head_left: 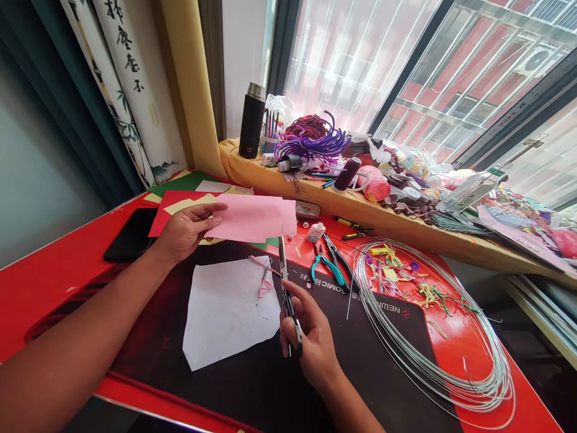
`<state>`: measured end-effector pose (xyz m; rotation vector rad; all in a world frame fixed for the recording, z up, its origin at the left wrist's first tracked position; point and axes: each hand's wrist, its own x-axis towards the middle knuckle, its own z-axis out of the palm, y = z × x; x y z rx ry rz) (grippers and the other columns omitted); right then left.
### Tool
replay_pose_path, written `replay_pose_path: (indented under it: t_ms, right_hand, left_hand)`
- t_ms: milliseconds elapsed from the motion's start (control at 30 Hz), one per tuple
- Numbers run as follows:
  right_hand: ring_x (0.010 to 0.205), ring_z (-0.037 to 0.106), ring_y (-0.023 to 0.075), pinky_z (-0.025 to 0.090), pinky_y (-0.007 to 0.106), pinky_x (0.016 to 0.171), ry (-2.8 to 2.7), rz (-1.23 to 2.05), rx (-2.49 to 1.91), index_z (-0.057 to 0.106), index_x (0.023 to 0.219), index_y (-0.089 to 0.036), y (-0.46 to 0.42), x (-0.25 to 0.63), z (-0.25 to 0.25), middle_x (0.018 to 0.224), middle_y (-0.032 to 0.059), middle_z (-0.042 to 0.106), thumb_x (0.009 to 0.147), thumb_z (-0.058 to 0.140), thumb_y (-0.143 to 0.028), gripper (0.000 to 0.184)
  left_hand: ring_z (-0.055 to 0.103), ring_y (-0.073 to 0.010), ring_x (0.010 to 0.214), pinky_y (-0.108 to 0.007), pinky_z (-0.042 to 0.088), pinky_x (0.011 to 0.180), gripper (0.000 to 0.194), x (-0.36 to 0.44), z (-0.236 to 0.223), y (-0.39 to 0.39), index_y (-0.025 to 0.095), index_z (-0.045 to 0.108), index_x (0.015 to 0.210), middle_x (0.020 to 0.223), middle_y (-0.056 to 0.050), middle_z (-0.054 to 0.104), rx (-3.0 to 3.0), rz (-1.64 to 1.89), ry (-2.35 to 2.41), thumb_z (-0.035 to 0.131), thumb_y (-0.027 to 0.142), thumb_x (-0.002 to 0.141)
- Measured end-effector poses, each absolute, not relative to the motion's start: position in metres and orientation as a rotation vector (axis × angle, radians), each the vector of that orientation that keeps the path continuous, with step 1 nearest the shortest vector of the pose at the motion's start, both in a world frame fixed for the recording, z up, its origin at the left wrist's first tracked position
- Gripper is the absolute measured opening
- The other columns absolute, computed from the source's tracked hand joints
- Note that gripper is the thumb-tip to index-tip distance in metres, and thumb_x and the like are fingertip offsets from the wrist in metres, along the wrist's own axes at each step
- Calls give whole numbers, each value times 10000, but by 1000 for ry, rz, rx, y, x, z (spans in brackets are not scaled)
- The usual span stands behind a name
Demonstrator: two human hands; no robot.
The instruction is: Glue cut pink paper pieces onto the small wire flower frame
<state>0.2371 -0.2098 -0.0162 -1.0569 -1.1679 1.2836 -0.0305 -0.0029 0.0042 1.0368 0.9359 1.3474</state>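
My left hand [189, 225] pinches the left end of a pink sheet of paper [252, 216], held above the table. The fingers of my right hand [311, 331] are in the handles of a pair of scissors [285, 294]. Its blades point away from me, with the tips at the lower right edge of the pink paper, where a narrow strip shows a cut line. Below lies a white sheet of paper [229, 319] on the dark mat [360, 361]. A small pink and silver twisted wire piece [264, 278] rests on its upper right corner.
To the right lies a big coil of silver wire [491, 373]. Teal-handled pliers [329, 267], a small white bottle [315, 232] and yarn scraps [392, 273] are nearby. A black phone [128, 234] sits at left. A black flask [252, 120] stands on the cluttered windowsill.
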Motion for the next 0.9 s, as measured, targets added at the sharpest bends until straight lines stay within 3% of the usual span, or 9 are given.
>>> replay_pose_path:
  t_ms: [567, 767, 900]
  right_hand:
    - [450, 511, 78, 456, 215, 422, -1133, 1255, -1079, 657, 1460, -265, -209, 237, -14, 745, -75, 475, 968, 759, -510, 560]
    - [444, 515, 87, 470, 232, 427, -1126, 1231, -1089, 641, 1473, -253, -208, 238, -15, 739, -62, 530, 960, 752, -578, 617]
    - [441, 506, 85, 482, 238, 433, -1098, 1199, -1076, 623, 1484, -253, -207, 240, -15, 755, -54, 555, 958, 753, -607, 647]
  left_hand:
    - [643, -113, 645, -184, 567, 523, 497, -25, 8, -7, 199, 902, 989, 918, -67, 799, 985, 1314, 918, 1040, 210, 512]
    - [618, -109, 623, -189, 546, 529, 494, -20, 6, -9, 202, 903, 995, 813, -45, 764, 1001, 1287, 903, 1043, 231, 522]
    - [625, -117, 636, -196, 542, 520, 507, -15, 3, -13, 203, 902, 1007, 854, -58, 775, 1016, 1247, 891, 1047, 256, 525]
